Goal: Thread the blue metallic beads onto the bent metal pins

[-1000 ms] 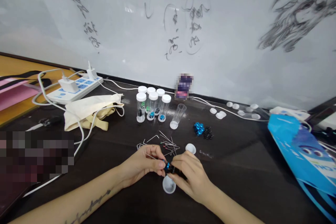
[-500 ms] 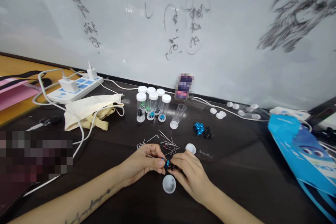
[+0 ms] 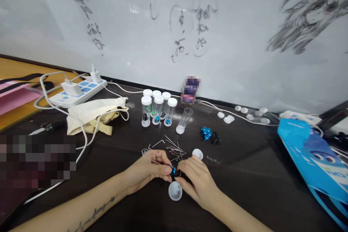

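Note:
My left hand (image 3: 153,166) is closed, with thumb and fingers pinching a small blue metal part (image 3: 174,170). A thin metal rod (image 3: 155,161) runs between its fingers towards that part. My right hand (image 3: 199,181) is closed at the other side, its fingertips on a small black piece (image 3: 178,173) that meets the blue one; how they join is hidden. Just below the fingers sits a white cap (image 3: 175,191) with small dark bits inside. Another white cap (image 3: 197,154) lies behind my right hand. Loose hex keys and thin wire pieces (image 3: 175,148) are scattered beyond my hands.
Several clear tubes with white caps (image 3: 158,108) stand at the back, and an uncapped tube (image 3: 185,120) beside them. Blue parts (image 3: 206,133) and black parts (image 3: 215,137) lie in piles. A cloth pouch (image 3: 92,114), power strip (image 3: 78,92) and blue bag (image 3: 312,156) flank the table.
The blue part and black piece have shifted very slightly to the right and down between my fingers. My right fingers have moved a little; everything else stays put.

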A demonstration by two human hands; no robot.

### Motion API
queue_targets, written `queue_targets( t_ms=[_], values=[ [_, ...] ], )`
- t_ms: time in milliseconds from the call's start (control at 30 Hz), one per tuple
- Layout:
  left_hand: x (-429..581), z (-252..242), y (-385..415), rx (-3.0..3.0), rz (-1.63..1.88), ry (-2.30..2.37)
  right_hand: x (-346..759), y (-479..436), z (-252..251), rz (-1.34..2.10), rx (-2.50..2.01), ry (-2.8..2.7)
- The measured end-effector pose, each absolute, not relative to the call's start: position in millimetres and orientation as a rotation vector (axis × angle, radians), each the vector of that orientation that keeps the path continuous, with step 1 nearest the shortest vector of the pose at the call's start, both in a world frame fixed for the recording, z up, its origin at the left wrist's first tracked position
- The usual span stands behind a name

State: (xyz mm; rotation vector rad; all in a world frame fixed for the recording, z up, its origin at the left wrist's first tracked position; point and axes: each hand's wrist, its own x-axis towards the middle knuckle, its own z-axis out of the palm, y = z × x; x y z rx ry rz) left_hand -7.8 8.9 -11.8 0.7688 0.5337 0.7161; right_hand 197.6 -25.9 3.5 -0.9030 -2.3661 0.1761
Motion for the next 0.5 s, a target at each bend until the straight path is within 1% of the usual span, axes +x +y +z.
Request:
queue_targets(
  t_ms=[167, 333, 500],
  values=[
    [-7.5, -10.9, 9.7, 0.748, 0.735, 0.546, 198.3, -25.6, 1.2, 0.091, -0.834, -2.335],
    [-8.0, -10.4, 7.1, 0.791, 0.741, 0.534, 198.5, -25.0, 0.8, 0.162, -0.864, -2.357],
    [-7.9, -13.8, 6.6, 0.773, 0.719, 0.519, 198.4, -25.7, 1.9, 0.158, -0.917, -2.421]
  ],
)
